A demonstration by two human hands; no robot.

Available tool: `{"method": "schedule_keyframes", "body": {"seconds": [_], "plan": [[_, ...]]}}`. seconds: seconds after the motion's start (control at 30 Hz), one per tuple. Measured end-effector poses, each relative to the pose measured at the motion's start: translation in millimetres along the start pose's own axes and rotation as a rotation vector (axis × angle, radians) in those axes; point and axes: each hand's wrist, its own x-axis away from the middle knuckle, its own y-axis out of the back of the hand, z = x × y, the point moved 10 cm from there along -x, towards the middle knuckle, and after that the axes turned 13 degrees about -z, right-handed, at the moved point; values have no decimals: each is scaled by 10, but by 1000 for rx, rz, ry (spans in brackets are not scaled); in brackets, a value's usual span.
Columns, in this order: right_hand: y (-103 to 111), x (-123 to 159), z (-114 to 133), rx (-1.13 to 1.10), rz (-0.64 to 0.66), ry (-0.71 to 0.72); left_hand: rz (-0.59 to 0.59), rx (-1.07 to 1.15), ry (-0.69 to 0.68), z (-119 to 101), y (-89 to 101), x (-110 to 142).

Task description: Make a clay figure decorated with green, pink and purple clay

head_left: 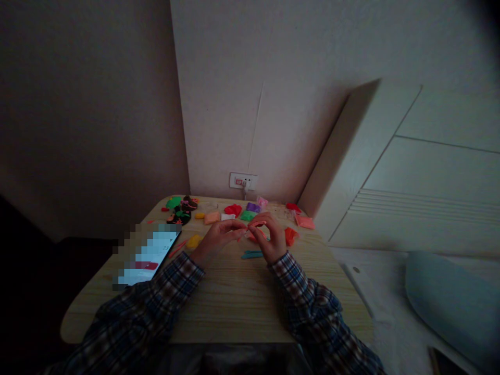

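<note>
My left hand (216, 237) and my right hand (269, 237) meet above the middle of a small wooden table (234, 307). Both hands pinch a small pink-red piece of clay (250, 230) between their fingertips. Just under the hands lie a teal tool (252, 254) and an orange-red clay lump (290, 235). A yellow lump (194, 240) lies left of my left hand. Both sleeves are plaid.
Several coloured clay packets line the table's far edge: red (233, 209), green (247, 215), purple (253, 207), orange (304, 222). A black and green clay figure (180, 211) stands at the far left. A lit phone (146, 255) lies left. A wall socket (242, 180) is behind; a bed at right.
</note>
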Motion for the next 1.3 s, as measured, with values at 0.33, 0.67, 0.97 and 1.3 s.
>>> {"method": "schedule_keyframes", "body": {"seconds": [0.33,0.67,0.97,1.3], "plan": [[18,-7,21,20,-5,39,-16,-12,17,-10,9,12],[19,0,13,13,-9,28,-23,4,36,31,24,5],[13,-4,12,6,-7,4,-43,13,27,13,42,-3],[-3,3,-3,9,5,17,-40,-6,55,-7,23,19]]}}
